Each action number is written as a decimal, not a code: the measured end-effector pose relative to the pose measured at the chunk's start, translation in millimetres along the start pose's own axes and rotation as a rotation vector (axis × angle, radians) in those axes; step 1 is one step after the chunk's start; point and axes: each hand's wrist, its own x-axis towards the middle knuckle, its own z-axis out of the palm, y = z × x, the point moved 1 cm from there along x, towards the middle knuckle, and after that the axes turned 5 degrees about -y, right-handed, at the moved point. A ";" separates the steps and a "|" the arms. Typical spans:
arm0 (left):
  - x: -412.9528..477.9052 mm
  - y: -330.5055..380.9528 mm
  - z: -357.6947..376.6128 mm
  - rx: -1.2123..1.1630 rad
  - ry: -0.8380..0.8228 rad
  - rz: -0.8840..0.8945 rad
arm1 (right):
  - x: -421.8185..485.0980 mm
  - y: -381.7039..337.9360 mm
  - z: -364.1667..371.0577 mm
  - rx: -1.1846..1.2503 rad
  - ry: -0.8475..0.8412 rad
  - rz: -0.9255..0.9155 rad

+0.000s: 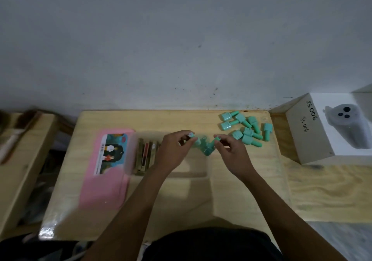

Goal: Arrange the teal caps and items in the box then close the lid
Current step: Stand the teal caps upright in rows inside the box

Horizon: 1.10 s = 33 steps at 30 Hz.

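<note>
You pinch teal caps (pixel 207 147) over the clear box (pixel 181 156) at mid-table, your left hand (pixel 174 150) and right hand (pixel 231 150) each closed on one, apparently to seat them. More caps (pixel 244 127) wait just right; the pink lid (pixel 108 168) lies open left.

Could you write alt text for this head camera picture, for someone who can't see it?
Seen from above, a person's left hand and right hand each hold teal caps over a wooden table. More teal caps lie in a loose pile to the right; a pink lid lies to the left.
</note>
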 end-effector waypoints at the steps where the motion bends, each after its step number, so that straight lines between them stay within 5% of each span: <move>1: -2.5 -4.9 -2.6 0.007 0.012 -0.003 | 0.2 -1.3 4.9 -0.050 0.001 -0.019; 18: -2.5 -41.5 21.1 0.118 -0.024 -0.114 | 16.5 15.1 39.2 -0.829 0.090 -0.190; 33: 8.4 -38.1 47.6 0.193 -0.046 -0.153 | 10.4 20.8 45.9 -0.811 0.173 -0.099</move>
